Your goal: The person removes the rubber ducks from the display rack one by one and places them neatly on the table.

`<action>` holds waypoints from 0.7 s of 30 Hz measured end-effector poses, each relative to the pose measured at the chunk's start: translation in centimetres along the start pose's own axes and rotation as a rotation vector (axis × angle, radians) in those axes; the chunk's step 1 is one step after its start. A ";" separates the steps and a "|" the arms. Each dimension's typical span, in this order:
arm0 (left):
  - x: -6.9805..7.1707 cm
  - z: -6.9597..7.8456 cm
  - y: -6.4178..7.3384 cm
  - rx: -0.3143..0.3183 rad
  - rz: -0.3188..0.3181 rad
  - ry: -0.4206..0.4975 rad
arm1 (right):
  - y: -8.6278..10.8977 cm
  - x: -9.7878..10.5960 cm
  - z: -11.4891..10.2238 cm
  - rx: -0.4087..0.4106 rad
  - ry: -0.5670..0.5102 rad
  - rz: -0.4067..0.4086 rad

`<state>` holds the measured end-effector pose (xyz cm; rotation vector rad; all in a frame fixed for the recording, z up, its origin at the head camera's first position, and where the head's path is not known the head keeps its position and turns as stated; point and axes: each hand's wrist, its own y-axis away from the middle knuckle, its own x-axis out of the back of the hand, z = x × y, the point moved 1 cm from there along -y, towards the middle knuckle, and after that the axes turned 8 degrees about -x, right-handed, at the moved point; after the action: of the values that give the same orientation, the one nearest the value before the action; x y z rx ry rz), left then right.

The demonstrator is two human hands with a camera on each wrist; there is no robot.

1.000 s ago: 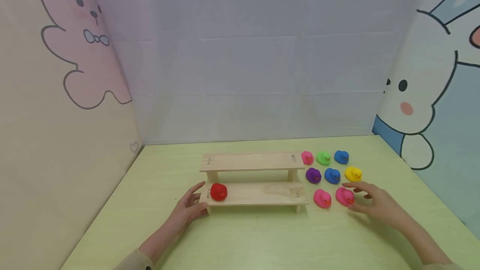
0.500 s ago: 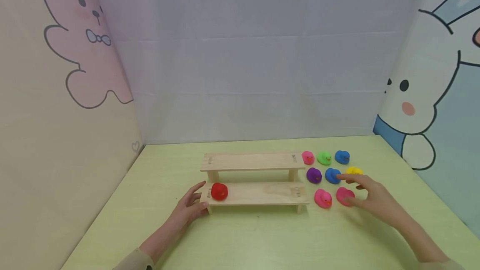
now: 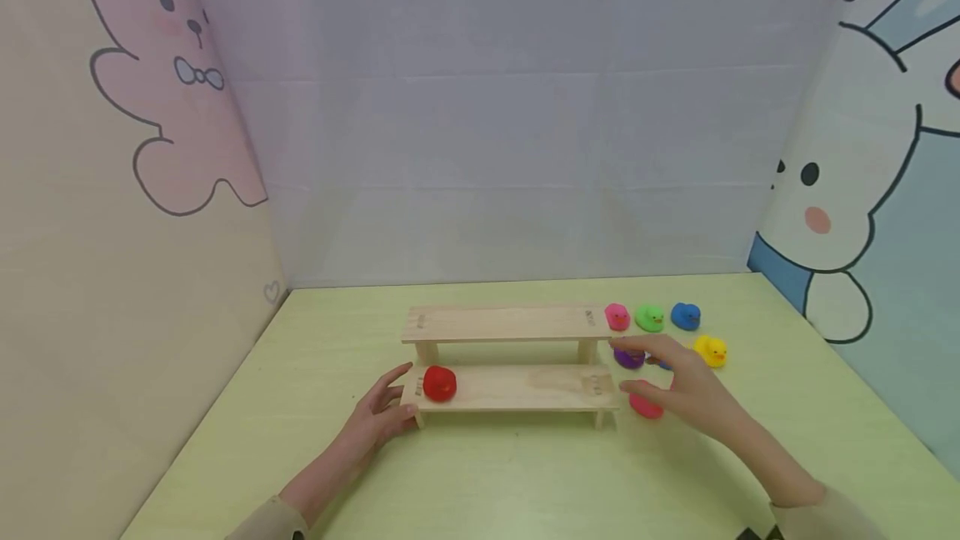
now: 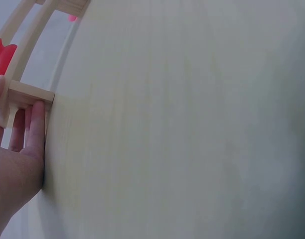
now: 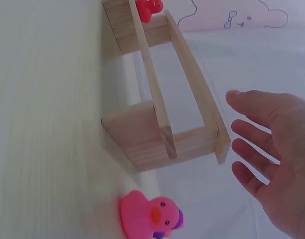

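A two-step wooden shelf stands on the table, and a red rubber duck sits at the left end of its lower step. My left hand holds that left end, with the thumb at the front and fingertips against the leg in the left wrist view. Near the shelf's right end hovers my right hand, thumb and fingers spread and holding nothing. Below it are a pink duck and a purple duck, both partly covered. It hides most of a blue duck and nearly all of another pink one.
Behind the right hand sit a yellow duck, a green duck, a blue duck and a pink duck beside the upper step. Cloth walls with cartoon animals enclose the table at the back and sides.
My right hand has moved left, from beside the front right pink duck to the shelf's right end, with nothing in it. My left hand stays on the shelf.
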<state>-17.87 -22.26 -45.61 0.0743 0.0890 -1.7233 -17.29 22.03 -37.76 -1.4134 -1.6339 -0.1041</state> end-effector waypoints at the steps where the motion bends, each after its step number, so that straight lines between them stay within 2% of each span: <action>1: 0.0 0.0 0.0 -0.002 0.000 -0.001 | -0.3 -0.4 -0.3 0.020 -0.020 0.001; 9: -0.1 -0.2 -0.1 -0.001 0.002 -0.002 | -2.8 -3.8 -3.0 0.124 -0.151 -0.046; 14: -0.1 -0.3 -0.1 0.002 0.002 -0.009 | -4.4 -6.0 -4.4 0.187 -0.188 -0.063; 21: 0.2 -0.6 -0.3 -0.010 -0.007 0.003 | -6.0 -9.3 -5.9 0.213 -0.216 -0.104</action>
<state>-18.19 -22.35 -46.22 0.0700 0.1001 -1.7295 -19.75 9.73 -37.81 -1.2095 -1.8367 0.1643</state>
